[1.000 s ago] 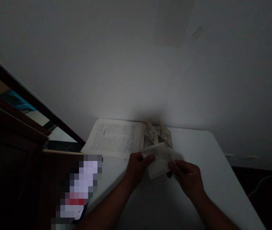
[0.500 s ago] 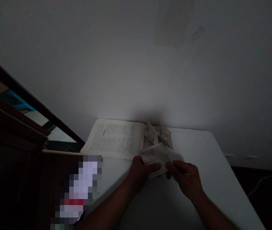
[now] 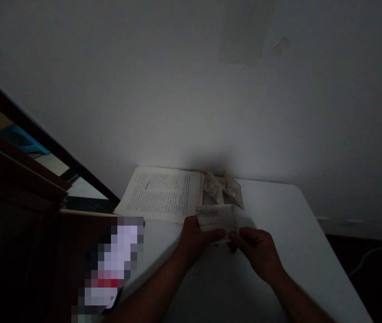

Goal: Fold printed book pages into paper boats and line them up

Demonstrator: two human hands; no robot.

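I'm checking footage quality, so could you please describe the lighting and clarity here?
Head view: dim overall, both hands dark, print on the held paper too faint to read, soft shadow on the wall behind the folded papers, pixelated patch at lower left.

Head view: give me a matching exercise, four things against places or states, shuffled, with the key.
Things
1. Paper sheet
2. Book
3. Two folded paper shapes
4. Table

Places and states
A. Side by side, at the right of the thing with the large printed page
B. White surface, set against the wall
C. Held by the left hand and the right hand
D. Lying with a large printed page facing up

Pairs: 1-C, 2-D, 3-A, 4-B
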